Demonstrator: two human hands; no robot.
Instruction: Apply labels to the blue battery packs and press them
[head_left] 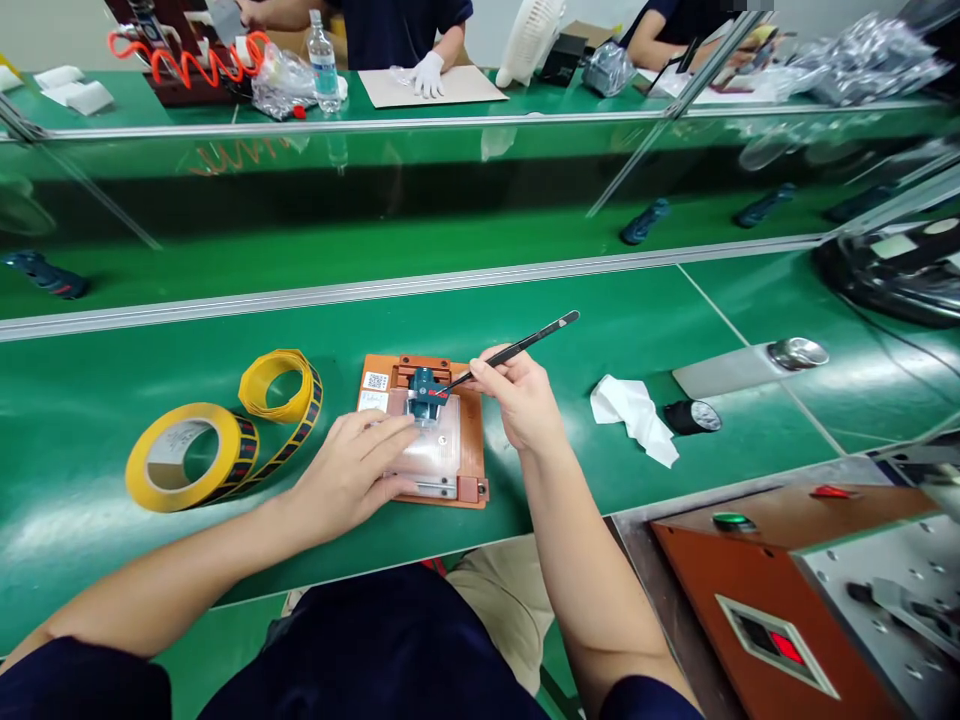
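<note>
In my right hand (521,395) I hold black tweezers (536,338), pinched between thumb and fingers. Their tips meet a small dark label with red lettering (433,396) at a dark teal tool part (422,380). That part sits in an orange-brown fixture (471,440) with a translucent plate (431,458) on top. My left hand (349,470) lies over the fixture's left side, fingers stretched out, fingertips close to the teal part's lower end. Whether those fingertips press on the part cannot be made out.
Left of the fixture stand a yellow roll of labels (139,470) and its loose coil (255,385). Right are a crumpled white tissue (634,415), a black round gauge (682,417) and a grey cylinder (724,372). Teal tool bodies (645,222) lie on the green belt (450,235) ahead; co-workers sit beyond.
</note>
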